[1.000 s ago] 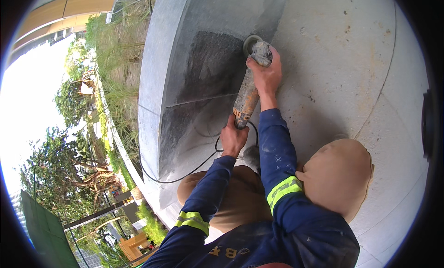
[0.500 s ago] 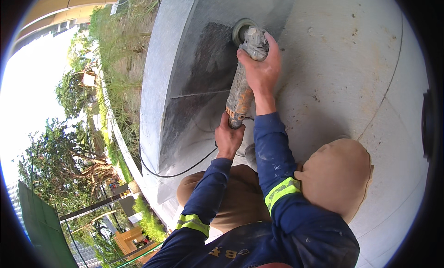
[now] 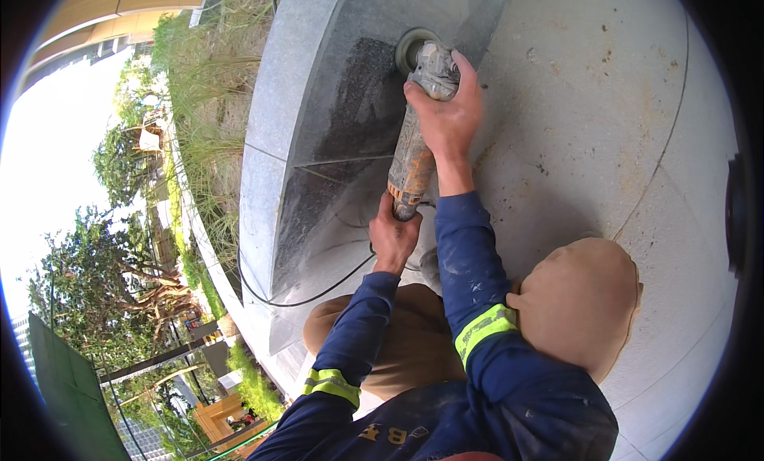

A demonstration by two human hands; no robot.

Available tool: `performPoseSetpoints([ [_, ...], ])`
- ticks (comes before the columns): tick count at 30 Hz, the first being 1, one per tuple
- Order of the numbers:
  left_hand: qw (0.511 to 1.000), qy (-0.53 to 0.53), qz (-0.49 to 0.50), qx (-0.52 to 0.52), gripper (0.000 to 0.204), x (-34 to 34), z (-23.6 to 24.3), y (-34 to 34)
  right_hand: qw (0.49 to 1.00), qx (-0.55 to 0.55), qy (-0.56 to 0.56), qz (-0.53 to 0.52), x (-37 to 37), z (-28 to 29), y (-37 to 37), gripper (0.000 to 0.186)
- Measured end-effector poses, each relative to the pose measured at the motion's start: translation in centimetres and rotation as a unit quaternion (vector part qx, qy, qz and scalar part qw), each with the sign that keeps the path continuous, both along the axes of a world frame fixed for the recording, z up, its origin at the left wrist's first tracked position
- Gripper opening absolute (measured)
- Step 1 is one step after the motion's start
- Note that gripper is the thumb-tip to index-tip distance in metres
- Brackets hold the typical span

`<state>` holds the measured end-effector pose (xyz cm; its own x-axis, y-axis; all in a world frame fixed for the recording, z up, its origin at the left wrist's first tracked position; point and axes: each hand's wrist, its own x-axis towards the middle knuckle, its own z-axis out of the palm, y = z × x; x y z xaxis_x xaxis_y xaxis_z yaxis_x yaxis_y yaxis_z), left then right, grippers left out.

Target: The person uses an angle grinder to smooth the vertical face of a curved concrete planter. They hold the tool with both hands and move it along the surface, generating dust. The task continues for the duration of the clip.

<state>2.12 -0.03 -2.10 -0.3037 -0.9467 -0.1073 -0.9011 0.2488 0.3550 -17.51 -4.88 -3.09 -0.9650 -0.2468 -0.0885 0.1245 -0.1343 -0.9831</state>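
Observation:
Both of my hands hold a dusty orange-and-grey angle grinder [image 3: 412, 154]. My left hand [image 3: 395, 236] is closed round the rear end of its body, where the cord comes out. Up at the gear head, my right hand [image 3: 450, 119] wraps over the tool with thumb and fingers on opposite sides. The round grinding disc [image 3: 414, 48] meets the grey stone face [image 3: 362, 23] of a low curved wall; whether it presses flat I cannot tell. A dark, wet-looking patch [image 3: 350, 103] lies left of the disc.
A black power cord [image 3: 306, 303] loops from the grinder over the wall's pale top edge [image 3: 267, 142]. Grass and planting [image 3: 211, 119] grow beyond it. Paving with dirt specks [image 3: 589, 142] spreads to the right. My bent knees [image 3: 577, 302] are close below my arms.
The grinder's head and disc have shifted very slightly left and up along the stone, my right hand moving with them. My left hand keeps its place and both grips stay closed.

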Motion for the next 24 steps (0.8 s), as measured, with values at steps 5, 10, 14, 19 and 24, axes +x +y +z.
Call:
performPoseSetpoints([
  [5, 0.999, -0.015, 0.011, -0.030, 0.054, -0.1, 0.0, 0.0, 0.998, -0.062, -0.028, 0.017, 0.3, -0.7, -0.6, 0.077],
  [10, 0.994, -0.096, 0.036, 0.028, 0.054, -0.9, -0.7, 0.2, 0.995, 0.001, -0.099, 0.027, 0.4, -5.1, -0.4, 0.076],
  [14, 0.989, -0.138, 0.012, 0.049, 0.058, -1.1, -1.9, -0.1, 0.991, 0.027, -0.134, 0.015, 0.1, -8.4, -0.3, 0.077],
  [19, 0.989, -0.141, 0.013, 0.046, 0.056, -0.8, -2.3, 0.0, 0.990, 0.043, -0.131, 0.026, 0.0, -7.6, 0.2, 0.079],
  [24, 1.000, -0.012, -0.001, -0.028, 0.051, 0.0, -1.0, 0.0, 0.999, 0.001, -0.032, 0.021, 0.0, -0.4, 0.2, 0.079],
])
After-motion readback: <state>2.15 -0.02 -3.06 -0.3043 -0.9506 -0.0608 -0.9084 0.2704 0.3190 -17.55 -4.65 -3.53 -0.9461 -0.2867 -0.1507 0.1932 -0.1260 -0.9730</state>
